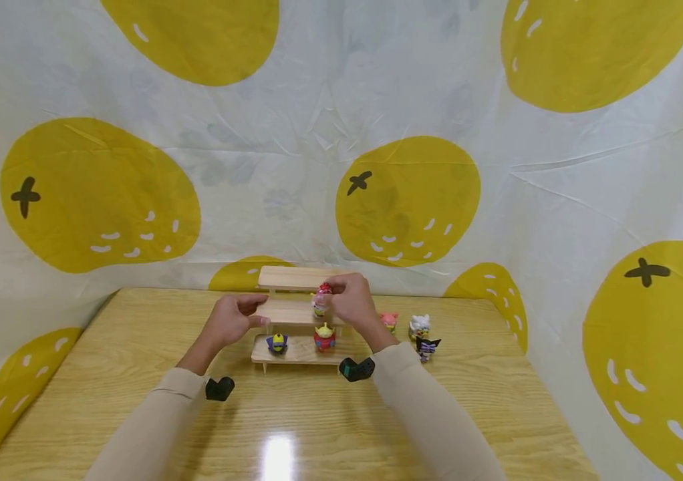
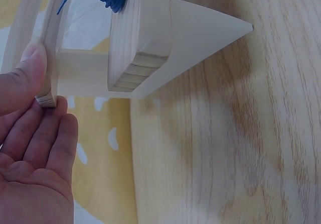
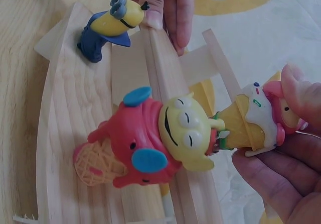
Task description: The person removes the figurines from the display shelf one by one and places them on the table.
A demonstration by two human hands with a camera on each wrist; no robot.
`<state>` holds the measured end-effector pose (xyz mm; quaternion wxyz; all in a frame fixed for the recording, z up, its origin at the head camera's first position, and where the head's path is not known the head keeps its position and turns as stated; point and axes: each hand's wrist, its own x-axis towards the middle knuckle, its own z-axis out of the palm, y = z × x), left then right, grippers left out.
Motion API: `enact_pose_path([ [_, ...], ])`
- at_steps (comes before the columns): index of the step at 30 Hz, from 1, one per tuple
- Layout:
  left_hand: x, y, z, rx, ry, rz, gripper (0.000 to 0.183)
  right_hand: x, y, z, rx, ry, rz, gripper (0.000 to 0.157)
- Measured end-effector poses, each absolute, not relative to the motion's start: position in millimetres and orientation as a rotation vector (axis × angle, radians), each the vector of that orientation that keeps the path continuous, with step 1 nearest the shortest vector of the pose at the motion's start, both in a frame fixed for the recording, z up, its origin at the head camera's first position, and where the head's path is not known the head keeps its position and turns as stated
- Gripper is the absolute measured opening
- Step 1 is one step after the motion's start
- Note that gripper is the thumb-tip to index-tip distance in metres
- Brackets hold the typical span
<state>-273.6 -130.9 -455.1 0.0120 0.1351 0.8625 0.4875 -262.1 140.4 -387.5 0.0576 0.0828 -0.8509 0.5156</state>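
Stand [image 1: 296,278]: pale wood, three stepped shelves, upright on the wood-grain table [image 1: 137,374], near the cloth.

Left hand [image 1: 230,322]: grips the left end of the middle shelf [image 1: 287,312], thumb on one face, fingers against the other.

Right hand [image 1: 350,302]: pinches the cone figure between thumb and fingers at its pink top.

Cone figure [image 3: 251,121]: pink head, white icing with coloured flecks, tan cone body; upright over the right part of the middle shelf. Whether its base touches the wood cannot be told.

Alien [image 1: 325,338]: pale head, three eyes, red suit with blue discs, waffle-patterned base; stands on the bottom shelf [image 1: 301,350], below the cone figure.

Minion [image 1: 278,343]: yellow, grey goggles, blue garb; on the bottom shelf, left of the alien and apart from it.

Pink figure [image 1: 389,322], white figure [image 1: 420,326], black figure [image 1: 428,347]: on the table, right of the stand; the black one just in front of the white.

Cloth [image 1: 281,133]: white, printed with yellow fruit; hangs behind the table.
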Motion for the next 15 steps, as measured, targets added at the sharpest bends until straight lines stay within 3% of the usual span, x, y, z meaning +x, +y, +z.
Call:
enact_pose_path([
  [15,-273.3,-131.2,-456.1,0.428,2.713,1.515,0.048,-259.8,151.9,-386.9,0.203,-2.569,1.593,0.013],
])
